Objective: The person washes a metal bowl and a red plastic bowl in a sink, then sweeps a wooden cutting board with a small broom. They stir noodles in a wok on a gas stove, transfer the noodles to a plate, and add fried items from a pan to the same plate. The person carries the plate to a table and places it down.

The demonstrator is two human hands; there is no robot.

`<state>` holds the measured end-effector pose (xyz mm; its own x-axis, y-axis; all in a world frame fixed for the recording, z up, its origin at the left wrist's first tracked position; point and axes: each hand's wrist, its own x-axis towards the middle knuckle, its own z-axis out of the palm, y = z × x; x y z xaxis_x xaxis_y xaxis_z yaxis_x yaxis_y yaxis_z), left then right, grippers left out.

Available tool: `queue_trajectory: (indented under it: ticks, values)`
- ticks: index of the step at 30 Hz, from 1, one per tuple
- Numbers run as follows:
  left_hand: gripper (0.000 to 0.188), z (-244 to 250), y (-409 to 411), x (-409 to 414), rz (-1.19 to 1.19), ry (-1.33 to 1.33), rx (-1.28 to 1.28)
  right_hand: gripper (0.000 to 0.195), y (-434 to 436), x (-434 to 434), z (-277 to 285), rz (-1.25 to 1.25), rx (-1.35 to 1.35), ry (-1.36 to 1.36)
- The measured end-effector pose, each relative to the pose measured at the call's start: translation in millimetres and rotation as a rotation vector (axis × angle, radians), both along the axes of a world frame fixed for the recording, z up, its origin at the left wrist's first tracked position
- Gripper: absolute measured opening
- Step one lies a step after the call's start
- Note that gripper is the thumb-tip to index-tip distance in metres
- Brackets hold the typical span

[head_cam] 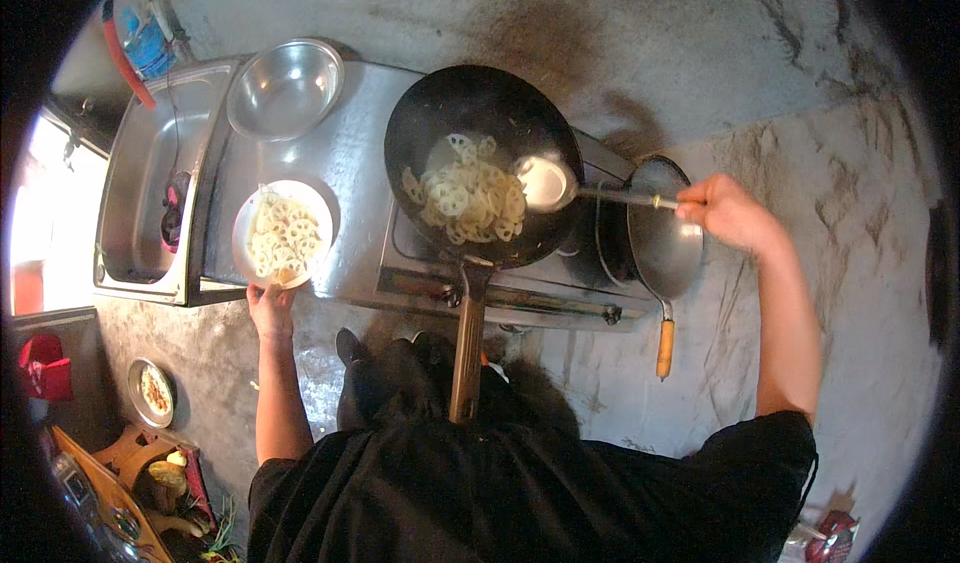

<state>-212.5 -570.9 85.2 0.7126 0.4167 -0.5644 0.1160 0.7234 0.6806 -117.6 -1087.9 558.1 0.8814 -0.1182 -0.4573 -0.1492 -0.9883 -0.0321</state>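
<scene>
My left hand (271,309) grips the near rim of a white plate (242,251) heaped with lotus root slices (286,239), over the steel counter. More lotus root slices (469,191) lie in a black wok (480,105) on the gas stove; the wok's long handle (469,345) points toward my body. My right hand (716,210) is closed round the handle of a metal ladle (547,184). The ladle's bowl is inside the wok, at the right edge of the slices. Whether it holds anything is unclear.
A steel bowl (285,90) stands on the counter beside the sink (142,188). Right of the wok rests a second pan (667,240) with a wooden handle. A dish of food (152,394) is at lower left, near a wooden table (112,495). The wall rises behind the stove.
</scene>
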Motion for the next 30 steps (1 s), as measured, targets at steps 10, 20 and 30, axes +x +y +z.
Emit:
queue_trajectory:
  ticks: [10, 20, 30]
  values:
    - [0.042, 94.0, -13.7, -20.1, -0.073, -0.011, 0.062, 0.033, -31.1, -25.8, -140.3, -0.449, 0.719, 0.161]
    - [0.041, 147.1, -27.7, -37.4, -0.054, -0.054, 0.117, 0.022, 4.3, -56.6, -229.4, -0.426, 1.11, -0.052]
    - [0.031, 200.8, -37.3, -43.3, -0.182, -0.126, 0.185, 0.023, 12.8, -84.8, -228.8, -0.443, 1.027, -0.235]
